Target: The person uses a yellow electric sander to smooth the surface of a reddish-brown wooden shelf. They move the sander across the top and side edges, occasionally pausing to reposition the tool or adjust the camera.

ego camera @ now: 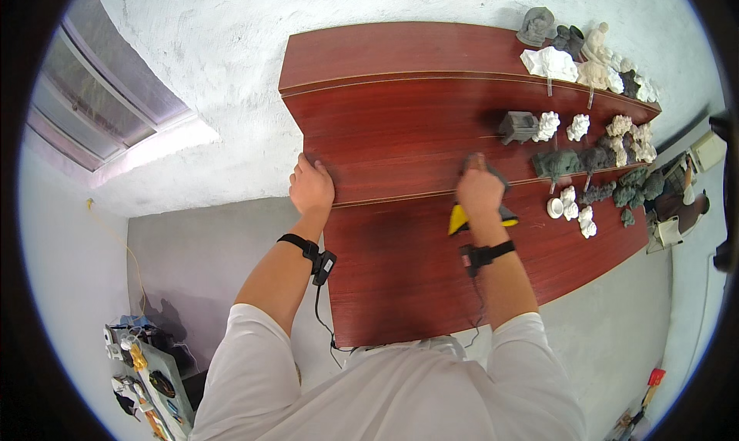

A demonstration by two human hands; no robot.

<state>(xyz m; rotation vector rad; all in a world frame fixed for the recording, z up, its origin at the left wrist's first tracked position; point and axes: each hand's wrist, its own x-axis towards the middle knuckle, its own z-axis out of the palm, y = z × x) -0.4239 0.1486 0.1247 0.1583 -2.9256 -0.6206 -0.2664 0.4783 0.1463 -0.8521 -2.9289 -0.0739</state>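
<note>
Three stepped tiers of a dark red wooden display stand (392,146) rise before me. At the left end of the middle tier, my left hand (312,185) rests against the edge with curled fingers and appears to hold nothing. My right hand (480,189) grips a dark grey cloth with yellow parts (459,218) over the front edge of the middle tier; the hand is slightly blurred. Right of it on that tier stand a grey box-like figure (518,127), white lion-like figurines (546,126) and a dark green carving (557,163). Both wrists wear black straps with small cabled devices.
More small carvings (549,63) crowd the right end of the top tier. On the lowest tier are a white round cup (555,208) and small white figurines (587,222). A person (681,210) sits at far right. A cluttered table (167,360) stands lower left, below a window.
</note>
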